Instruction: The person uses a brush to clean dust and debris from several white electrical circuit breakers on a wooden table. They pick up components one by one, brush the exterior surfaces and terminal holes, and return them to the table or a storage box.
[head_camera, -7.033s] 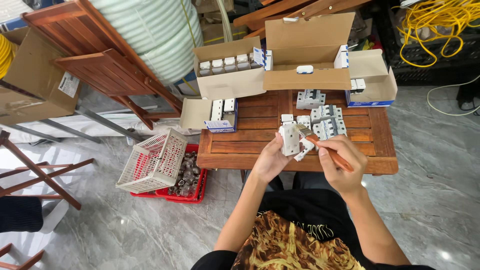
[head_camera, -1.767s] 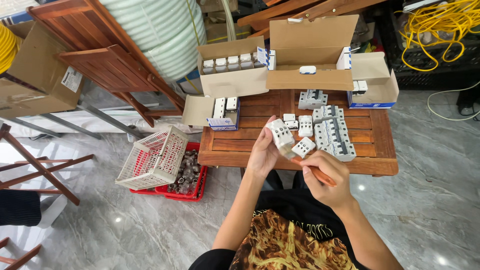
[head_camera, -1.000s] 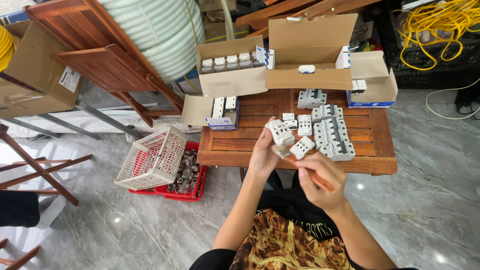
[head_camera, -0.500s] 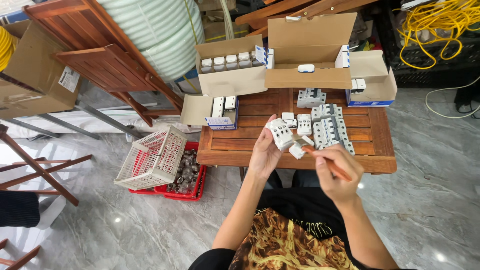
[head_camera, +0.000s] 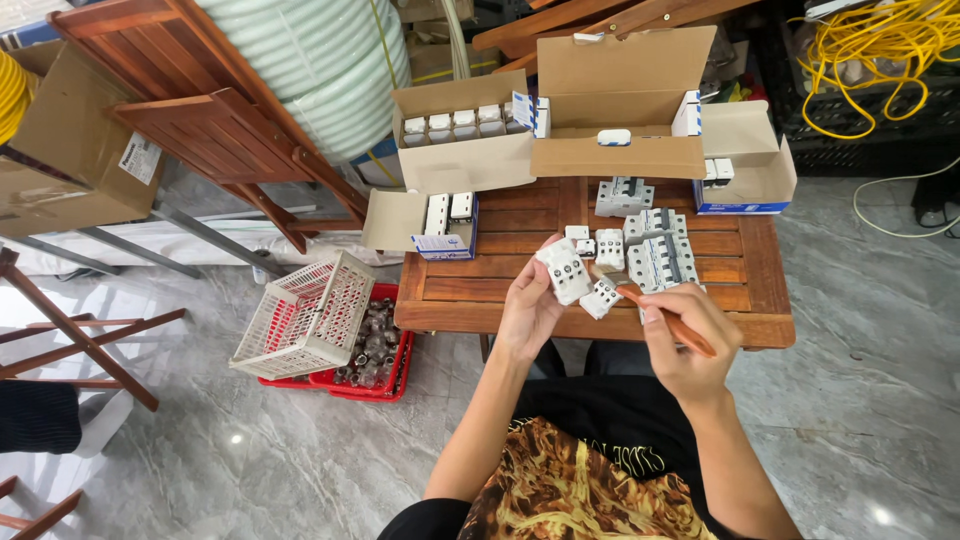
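My left hand (head_camera: 528, 308) grips a white circuit breaker (head_camera: 564, 271) above the near edge of a slatted wooden table (head_camera: 740, 262). My right hand (head_camera: 683, 340) holds a screwdriver with an orange-brown handle (head_camera: 668, 320), its tip pointing toward the breaker. A second white breaker (head_camera: 601, 298) lies on the table just below and right of the held one. Behind them sits a row of joined breakers (head_camera: 659, 257) and a few loose ones (head_camera: 609, 246).
Open cardboard boxes (head_camera: 465, 140) of breakers stand along the table's far side, with a small blue-and-white box (head_camera: 440, 222) at the left. A white basket (head_camera: 308, 315) and red tray (head_camera: 368, 355) of metal parts sit on the floor left. Yellow cable (head_camera: 870, 50) lies far right.
My right hand has brought the screwdriver up from lower down toward the breaker in my left hand. The left hand has kept its breaker almost still.
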